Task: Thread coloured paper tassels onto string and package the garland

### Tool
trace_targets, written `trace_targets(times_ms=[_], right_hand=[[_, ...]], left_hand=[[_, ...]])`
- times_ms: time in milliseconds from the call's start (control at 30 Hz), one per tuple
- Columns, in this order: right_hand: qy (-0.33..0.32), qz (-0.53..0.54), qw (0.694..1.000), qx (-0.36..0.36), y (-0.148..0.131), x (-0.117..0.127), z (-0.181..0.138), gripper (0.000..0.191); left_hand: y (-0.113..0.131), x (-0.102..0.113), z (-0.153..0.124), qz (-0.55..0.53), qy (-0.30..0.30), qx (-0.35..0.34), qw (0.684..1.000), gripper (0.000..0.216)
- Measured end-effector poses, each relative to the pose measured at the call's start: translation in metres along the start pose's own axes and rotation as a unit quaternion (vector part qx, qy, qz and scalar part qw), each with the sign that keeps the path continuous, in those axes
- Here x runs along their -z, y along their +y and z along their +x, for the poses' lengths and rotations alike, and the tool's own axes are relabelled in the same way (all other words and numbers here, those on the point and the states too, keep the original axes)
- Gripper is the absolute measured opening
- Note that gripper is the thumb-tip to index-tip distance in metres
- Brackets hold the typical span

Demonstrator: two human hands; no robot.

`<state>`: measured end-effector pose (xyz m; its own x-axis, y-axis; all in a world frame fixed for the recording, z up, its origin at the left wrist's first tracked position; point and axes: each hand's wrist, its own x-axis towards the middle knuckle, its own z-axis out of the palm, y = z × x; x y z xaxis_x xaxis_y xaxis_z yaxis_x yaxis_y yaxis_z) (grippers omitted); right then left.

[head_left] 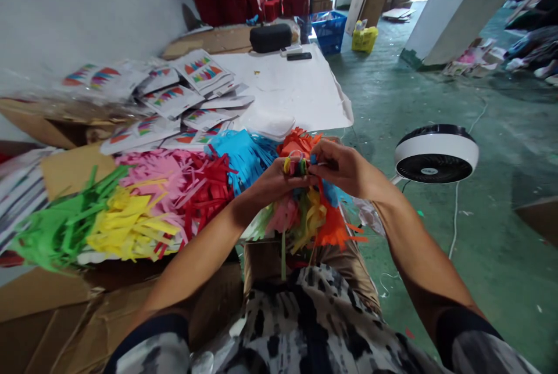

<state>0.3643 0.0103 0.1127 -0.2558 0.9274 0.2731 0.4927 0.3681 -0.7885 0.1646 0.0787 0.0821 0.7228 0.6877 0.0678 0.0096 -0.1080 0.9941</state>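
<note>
My left hand (275, 181) is closed around the top of a bunch of paper tassels (310, 217) in pink, yellow, green and orange, which hang below it over my lap. My right hand (344, 166) pinches the looped tops of the same bunch (296, 165) from the right. Both hands meet just above my knees, in front of the piles of fringed paper.
Piles of fringed paper lie on the table to my left: green (56, 229), yellow (126, 223), pink (152, 173), red (209, 185), blue (244, 153), orange (299, 141). Packaged printed cards (174, 101) lie behind. A white fan (436, 156) stands on the green floor at right. Cardboard boxes (56, 310) sit at lower left.
</note>
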Motion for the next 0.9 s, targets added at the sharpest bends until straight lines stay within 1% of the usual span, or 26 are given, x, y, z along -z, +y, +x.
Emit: trace_targets(times_ms=[67, 167, 267, 367, 433, 500, 567, 633, 700, 767, 833, 900], right_hand=[[0.005, 0.017, 1.0, 0.003, -0.001, -0.002, 0.001, 0.014], [0.032, 0.055, 0.998, 0.02, 0.0, -0.007, 0.002, 0.021], [0.074, 0.051, 0.995, 0.047, -0.002, -0.014, 0.002, 0.018], [0.106, 0.022, 0.992, 0.066, -0.006, -0.025, -0.001, 0.012], [0.12, 0.029, 0.99, 0.066, -0.01, -0.032, -0.003, 0.009], [0.148, 0.027, 0.987, 0.055, -0.011, -0.035, -0.006, 0.015], [0.165, -0.043, 0.983, 0.068, -0.008, -0.033, -0.008, 0.024], [0.139, -0.181, 0.968, 0.108, -0.004, -0.022, -0.01, 0.037], [0.088, -0.324, 0.931, 0.146, 0.002, -0.003, -0.014, 0.051], [0.055, -0.428, 0.888, 0.16, 0.004, 0.025, -0.022, 0.059], [0.057, -0.5, 0.85, 0.156, 0.003, 0.058, -0.037, 0.061], [0.108, -0.556, 0.816, 0.117, 0.0, 0.086, -0.059, 0.063]], left_hand=[[0.003, 0.0, -0.002, -0.012, 0.001, 0.004, 1.0, 0.038], [0.007, 0.001, -0.006, -0.021, -0.008, 0.042, 0.999, 0.037], [0.007, 0.001, -0.009, -0.026, -0.017, 0.078, 0.996, 0.037], [0.003, 0.001, -0.01, -0.03, -0.019, 0.07, 0.997, 0.037], [0.001, 0.001, -0.012, -0.015, -0.025, 0.066, 0.997, 0.036], [0.003, 0.002, -0.016, 0.012, -0.062, 0.08, 0.995, 0.033], [0.009, 0.006, -0.021, 0.055, -0.125, 0.094, 0.986, 0.029], [0.018, 0.011, -0.026, 0.121, -0.185, 0.084, 0.972, 0.025], [0.028, 0.018, -0.03, 0.209, -0.226, 0.053, 0.95, 0.021], [0.038, 0.024, -0.034, 0.306, -0.263, 0.034, 0.915, 0.019], [0.049, 0.027, -0.039, 0.395, -0.298, 0.044, 0.868, 0.019], [0.062, 0.024, -0.043, 0.469, -0.316, 0.061, 0.822, 0.021]])
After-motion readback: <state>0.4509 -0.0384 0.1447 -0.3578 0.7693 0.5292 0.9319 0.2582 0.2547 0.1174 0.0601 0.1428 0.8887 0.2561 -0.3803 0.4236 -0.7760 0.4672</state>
